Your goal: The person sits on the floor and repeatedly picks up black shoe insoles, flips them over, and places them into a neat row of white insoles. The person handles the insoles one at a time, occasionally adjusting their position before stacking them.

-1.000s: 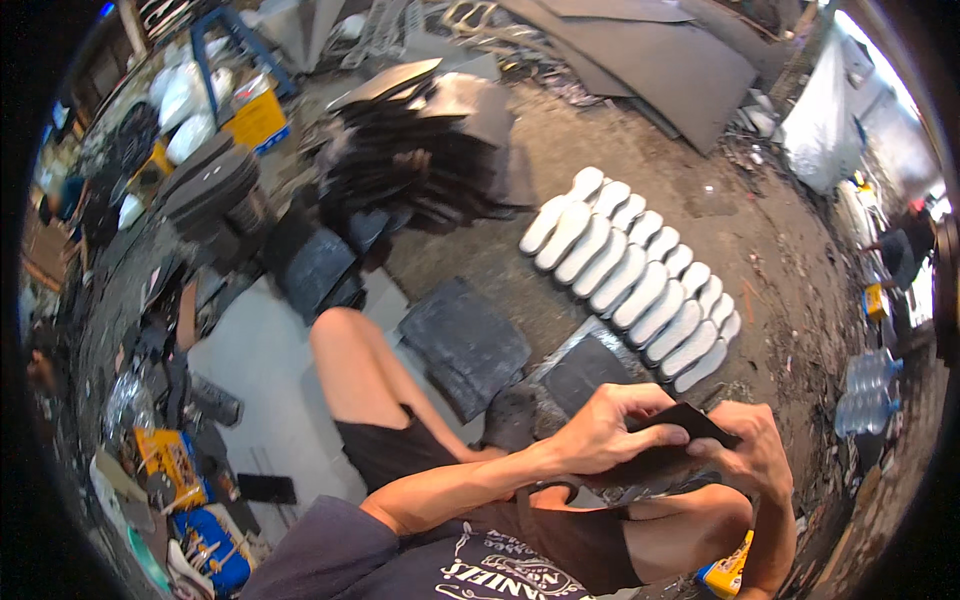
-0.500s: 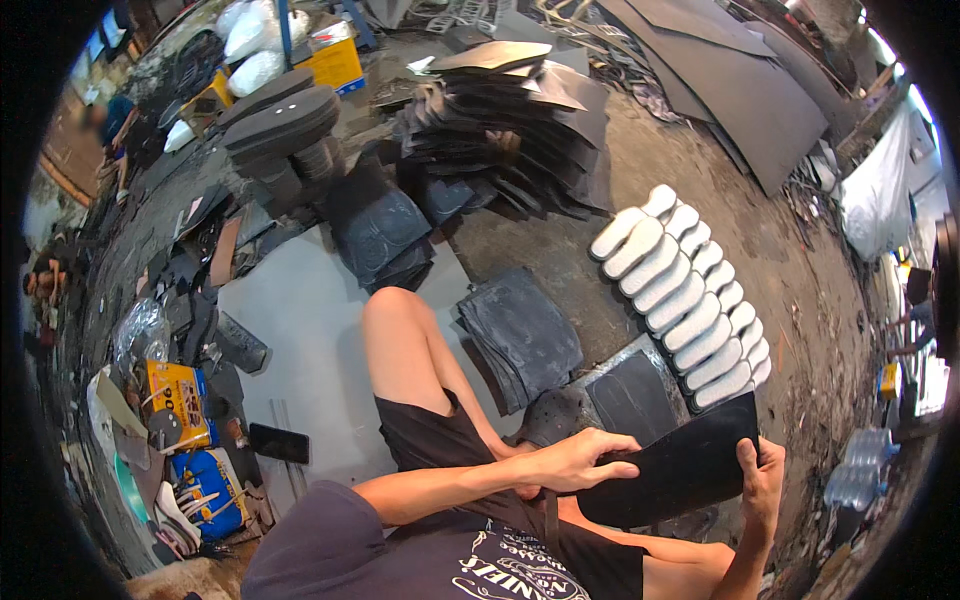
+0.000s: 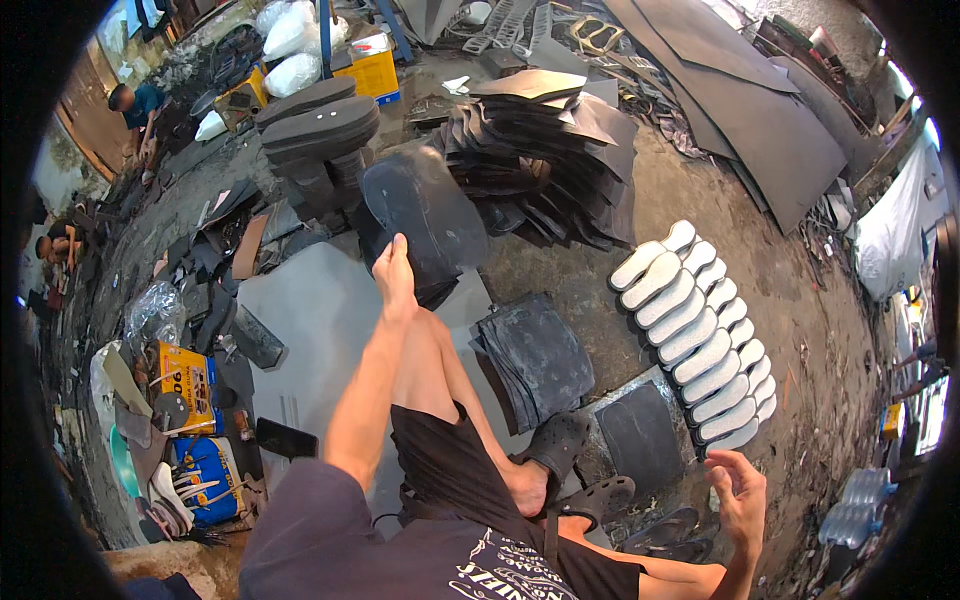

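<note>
My left hand [image 3: 397,280] reaches forward, its thumb on the near edge of a dark, flexible sheet [image 3: 425,215]. That sheet has rounded corners and faint curved outlines, and it lies over or just above more dark sheets; the fingers beneath it are hidden. At the right, my right hand [image 3: 738,495] is raised with its fingers curled and apart, holding nothing. Ahead of my legs sits a stack of dark sheets [image 3: 535,360]. Between that stack and my right hand, another dark sheet [image 3: 635,435] rests on a shiny board [image 3: 602,410].
Rows of white-topped soles [image 3: 690,345] stand at the right. Farther off are a tall pile of black sheets [image 3: 550,165] and stacked dark oval pieces [image 3: 320,125]. A phone [image 3: 287,438] lies on the grey sheet [image 3: 300,300] at the left. Another person [image 3: 143,110] sits at the far left.
Both hands held a black sheet over my lap at the right. Now my left hand has swung forward and left with a dark sheet, and my right hand has let go. The view has shifted slightly.
</note>
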Demonstrator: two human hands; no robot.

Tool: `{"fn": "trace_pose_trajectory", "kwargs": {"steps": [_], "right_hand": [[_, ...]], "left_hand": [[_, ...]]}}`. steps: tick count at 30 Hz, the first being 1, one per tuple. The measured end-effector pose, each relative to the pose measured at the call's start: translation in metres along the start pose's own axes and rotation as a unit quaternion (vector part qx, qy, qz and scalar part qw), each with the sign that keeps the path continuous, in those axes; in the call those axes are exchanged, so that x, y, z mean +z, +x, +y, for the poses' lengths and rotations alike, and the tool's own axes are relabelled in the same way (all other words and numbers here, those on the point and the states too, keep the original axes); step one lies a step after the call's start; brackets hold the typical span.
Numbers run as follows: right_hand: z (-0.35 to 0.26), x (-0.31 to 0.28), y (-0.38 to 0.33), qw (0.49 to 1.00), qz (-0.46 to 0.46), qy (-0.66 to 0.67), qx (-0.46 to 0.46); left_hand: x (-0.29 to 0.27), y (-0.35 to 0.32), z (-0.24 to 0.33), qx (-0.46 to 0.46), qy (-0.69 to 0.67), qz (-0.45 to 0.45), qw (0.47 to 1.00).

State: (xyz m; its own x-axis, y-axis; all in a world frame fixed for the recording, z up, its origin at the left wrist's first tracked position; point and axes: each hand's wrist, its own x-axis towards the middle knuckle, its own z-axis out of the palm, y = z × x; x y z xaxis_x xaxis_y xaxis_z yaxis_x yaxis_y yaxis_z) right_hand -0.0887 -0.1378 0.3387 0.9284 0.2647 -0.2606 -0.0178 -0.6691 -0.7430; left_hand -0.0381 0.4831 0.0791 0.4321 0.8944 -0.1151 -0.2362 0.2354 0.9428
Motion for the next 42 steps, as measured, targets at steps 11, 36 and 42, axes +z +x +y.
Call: {"fn": "trace_pose_trajectory", "kwargs": {"steps": [11,36,42], "right_hand": [[-0.026,0.009,-0.012,0.997,-0.034,-0.061,0.027],[0.004,0.045,-0.002,0.980,-0.100,0.162,0.055],[0.037,0.062,0.011,0.823,-0.086,0.559,0.054]], "left_hand": [[0.051,-0.112,-0.054,0.208,0.283,-0.190,0.917],[0.100,-0.281,0.025,0.282,0.218,-0.375,0.856],[0.051,-0.297,0.036,0.590,0.099,-0.476,0.645]]}}
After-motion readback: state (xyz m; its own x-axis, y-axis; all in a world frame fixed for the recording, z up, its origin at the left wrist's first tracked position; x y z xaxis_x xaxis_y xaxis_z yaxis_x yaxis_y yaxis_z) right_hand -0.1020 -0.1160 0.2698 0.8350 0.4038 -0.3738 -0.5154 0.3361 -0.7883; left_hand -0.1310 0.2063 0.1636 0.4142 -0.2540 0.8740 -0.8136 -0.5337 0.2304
